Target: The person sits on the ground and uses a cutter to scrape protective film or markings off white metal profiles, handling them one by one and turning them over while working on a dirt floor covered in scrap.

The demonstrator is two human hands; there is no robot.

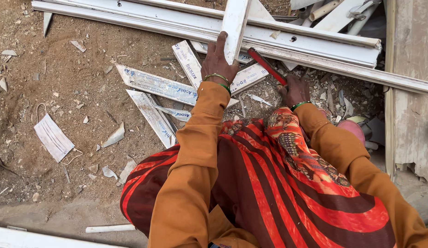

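- Presently, I am looking down over the person's lap onto sandy ground (76,73) strewn with white offcuts.
- The left hand (218,57) is pressing flat on a white strip (235,23), fingers extended along its left edge, not curled round it.
- The strip's long axis is running straight away from the body, almost upright in the view, crossing over the long white rails (315,46) that are lying left to right.
- The right hand (294,91) is clamping the handle end of a red saw (267,65); the fingers are wrapping it fully.
- The saw is slanting up and to the left from the right hand, its far end coming just beside the strip, next to the left hand. I cannot tell whether the blade is touching the strip.
- The two hands are apart, the left being the nearer to the strip and bearing on it; the right is lying lower and to the right.
- A face mask (53,137) is lying well apart on the left.
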